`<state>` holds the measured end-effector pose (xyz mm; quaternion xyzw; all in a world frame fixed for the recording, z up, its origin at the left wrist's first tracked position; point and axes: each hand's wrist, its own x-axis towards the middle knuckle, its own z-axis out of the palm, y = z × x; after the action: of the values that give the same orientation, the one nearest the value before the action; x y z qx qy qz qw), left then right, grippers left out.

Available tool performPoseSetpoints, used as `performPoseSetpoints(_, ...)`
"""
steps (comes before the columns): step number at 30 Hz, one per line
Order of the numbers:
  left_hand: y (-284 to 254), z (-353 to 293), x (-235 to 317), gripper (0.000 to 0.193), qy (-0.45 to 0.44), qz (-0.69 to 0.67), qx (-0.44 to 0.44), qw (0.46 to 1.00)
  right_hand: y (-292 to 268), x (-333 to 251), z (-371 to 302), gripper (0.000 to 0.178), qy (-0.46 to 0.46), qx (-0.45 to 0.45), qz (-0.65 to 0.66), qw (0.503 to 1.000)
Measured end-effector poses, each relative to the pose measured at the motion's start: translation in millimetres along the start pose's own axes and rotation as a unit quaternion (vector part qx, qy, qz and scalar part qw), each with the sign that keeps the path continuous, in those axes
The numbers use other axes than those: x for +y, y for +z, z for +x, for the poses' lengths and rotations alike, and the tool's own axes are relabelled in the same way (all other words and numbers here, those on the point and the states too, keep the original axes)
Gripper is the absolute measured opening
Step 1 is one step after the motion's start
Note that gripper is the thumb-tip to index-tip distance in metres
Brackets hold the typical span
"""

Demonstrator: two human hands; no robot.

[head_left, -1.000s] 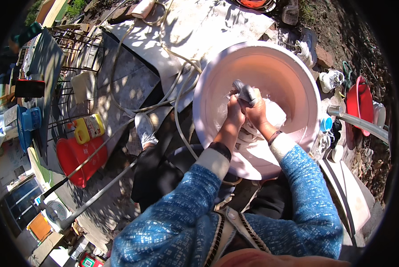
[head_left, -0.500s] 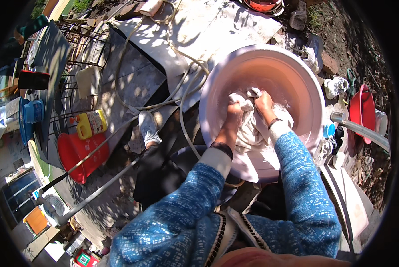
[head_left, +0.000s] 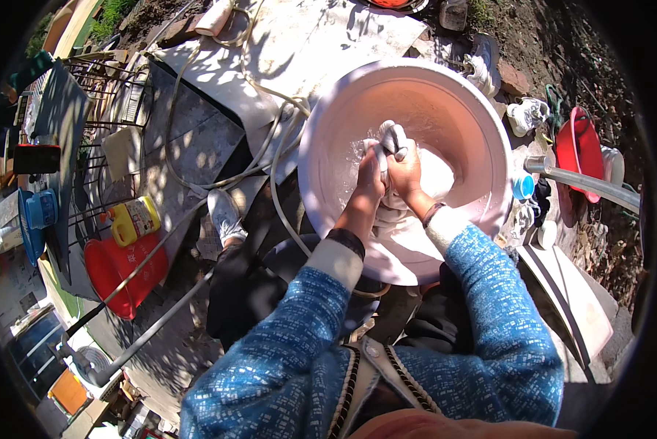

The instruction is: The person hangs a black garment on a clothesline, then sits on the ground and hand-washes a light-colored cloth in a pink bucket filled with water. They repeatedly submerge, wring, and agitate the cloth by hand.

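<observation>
A large pink basin [head_left: 498, 124] stands in front of me with some water in it. Over it, my left hand [head_left: 369, 174] and my right hand [head_left: 406, 173] are pressed side by side, both closed on a wet white cloth [head_left: 435, 177]. A bunched end with a grey patch pokes up above my fingers. Below my wrists the rest of the cloth lies in folds in the basin. The cloth's exact kind is not plain.
A hose [head_left: 275, 172] loops along the basin's left side. Further left are a red basin [head_left: 116, 274], a yellow jug [head_left: 134, 222] and a wire rack [head_left: 98, 139]. On the right lie shoes [head_left: 527, 115], a red tub [head_left: 573, 146], a blue cap [head_left: 523, 186] and a clear pipe [head_left: 592, 181].
My hands have come together and lifted a bunched part of the cloth. Before, they were apart and lower in the basin. The view has shifted slightly.
</observation>
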<state>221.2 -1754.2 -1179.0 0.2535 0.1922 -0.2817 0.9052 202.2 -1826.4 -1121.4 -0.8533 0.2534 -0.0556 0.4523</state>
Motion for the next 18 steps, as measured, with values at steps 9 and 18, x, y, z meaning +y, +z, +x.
performPoseSetpoints(9, -25.1, 19.8, 17.4, 0.036, 0.042, 0.016, 0.132, 0.990, -3.2, 66.7, 50.0, 0.043, 0.036, 0.098, -0.110, 0.988)
performPoseSetpoints(18, -39.2, 11.8, 20.0, 0.041, 0.101, 0.181, 0.131, 0.969, 21.0, 98.2, 66.1, 0.020, 0.090, -0.117, -0.292, 0.945)
